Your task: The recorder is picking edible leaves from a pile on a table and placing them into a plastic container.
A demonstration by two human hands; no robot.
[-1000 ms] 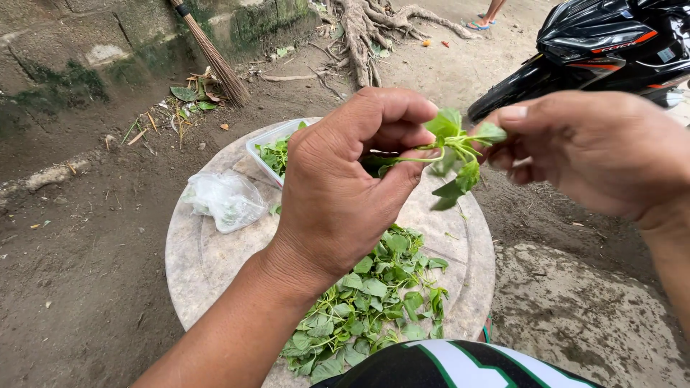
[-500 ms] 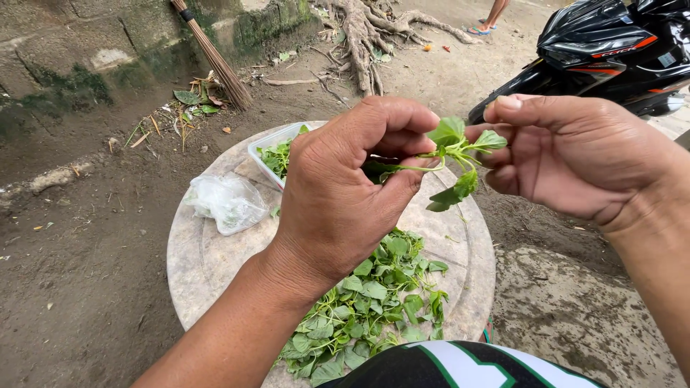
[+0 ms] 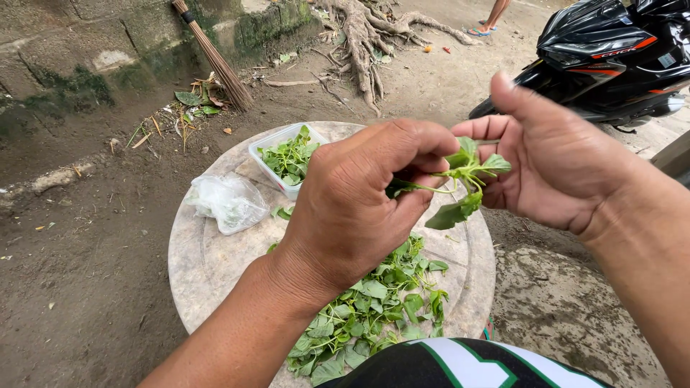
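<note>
My left hand (image 3: 359, 205) pinches the thin stem of a green leafy sprig (image 3: 460, 188) and holds it above a round stone table (image 3: 208, 262). My right hand (image 3: 557, 162) is beside the sprig's top with thumb up and fingers spread, its fingertips touching the upper leaves. Below my hands a pile of loose green leaves (image 3: 374, 309) lies on the table's near part. A white plastic tub (image 3: 286, 154) with more green leaves stands at the table's far side.
A crumpled clear plastic bag (image 3: 224, 202) lies on the table's left. A broom (image 3: 215, 57) leans on a mossy wall behind. Tree roots (image 3: 366, 29) spread at the back. A black scooter (image 3: 611, 50) is parked at the right, and a person's sandalled foot (image 3: 483, 27) shows far off.
Both hands with the sprig have dropped a little lower. My right hand has opened up, thumb raised, and its fingers now reach the sprig's top leaves.
</note>
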